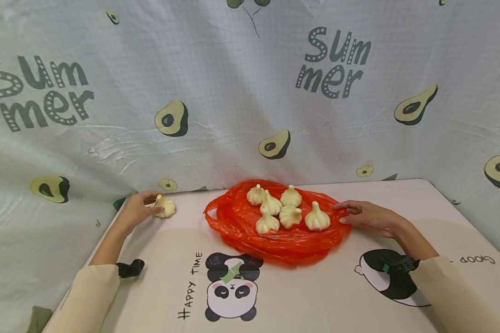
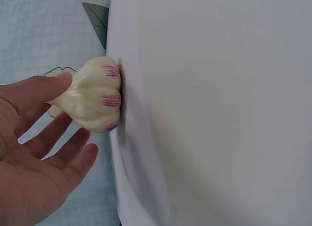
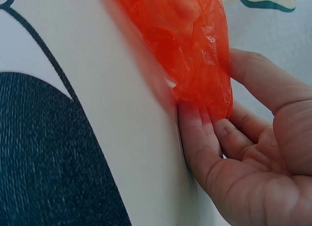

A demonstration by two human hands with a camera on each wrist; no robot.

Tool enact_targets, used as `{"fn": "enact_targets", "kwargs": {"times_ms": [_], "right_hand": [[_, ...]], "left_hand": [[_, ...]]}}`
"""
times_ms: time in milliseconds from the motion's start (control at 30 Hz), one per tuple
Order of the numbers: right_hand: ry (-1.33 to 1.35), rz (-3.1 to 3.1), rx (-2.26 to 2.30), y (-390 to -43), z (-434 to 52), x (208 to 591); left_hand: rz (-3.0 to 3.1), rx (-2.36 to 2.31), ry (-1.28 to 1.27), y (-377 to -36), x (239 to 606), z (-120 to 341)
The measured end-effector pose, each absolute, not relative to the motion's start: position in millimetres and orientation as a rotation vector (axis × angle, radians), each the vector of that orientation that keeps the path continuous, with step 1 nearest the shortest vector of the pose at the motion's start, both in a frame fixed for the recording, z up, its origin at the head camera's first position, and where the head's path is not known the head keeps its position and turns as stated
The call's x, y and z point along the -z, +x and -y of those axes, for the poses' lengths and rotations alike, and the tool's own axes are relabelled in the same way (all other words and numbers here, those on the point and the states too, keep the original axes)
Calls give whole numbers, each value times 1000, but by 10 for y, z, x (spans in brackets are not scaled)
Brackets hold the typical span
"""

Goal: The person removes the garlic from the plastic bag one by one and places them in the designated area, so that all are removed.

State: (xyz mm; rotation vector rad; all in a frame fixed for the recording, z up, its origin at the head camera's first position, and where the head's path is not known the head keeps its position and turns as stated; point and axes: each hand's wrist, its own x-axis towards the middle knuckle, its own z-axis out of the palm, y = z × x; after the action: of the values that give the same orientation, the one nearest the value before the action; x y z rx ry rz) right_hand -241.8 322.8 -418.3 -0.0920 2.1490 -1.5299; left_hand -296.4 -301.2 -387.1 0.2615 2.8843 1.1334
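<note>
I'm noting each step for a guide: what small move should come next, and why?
Probably lift the lone garlic bulb with the left hand toward the red bag: that hand pinches the bulb near its stem, the right hand holds the bag's edge, and six other bulbs sit on the open bag.

Plain cream sleeves [image 1: 87,296], small black wrist cameras [image 1: 131,268]

I have the left forearm [image 1: 109,243] angled forward, the left hand [image 1: 139,210] pinching while its spare fingers curve loosely. On the opposite side, my right forearm [image 1: 417,245] slants inward, the right hand [image 1: 372,218] pointing left, fingers bent in a grip.
</note>
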Motion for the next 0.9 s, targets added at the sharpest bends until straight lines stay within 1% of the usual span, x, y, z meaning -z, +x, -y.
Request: {"fn": "enact_targets", "kwargs": {"times_ms": [167,400,667,900], "right_hand": [[-99,-2137,1534,-2418,-3225,4180],[-97,-2128,1542,-2405,-3231,4165],[-110,-2119,1556,-2401,-3235,4170],[-156,-2142,1566,-2384,-3238,4183]], "left_hand": [[-2889,-1168,257,-2914,3799,2979],[-2941,-1222,294,-2838,3587,2869],[-2977,-1252,371,-2635,3348,2557],[-2991,-1216,487,-2503,3291,2263]]}}
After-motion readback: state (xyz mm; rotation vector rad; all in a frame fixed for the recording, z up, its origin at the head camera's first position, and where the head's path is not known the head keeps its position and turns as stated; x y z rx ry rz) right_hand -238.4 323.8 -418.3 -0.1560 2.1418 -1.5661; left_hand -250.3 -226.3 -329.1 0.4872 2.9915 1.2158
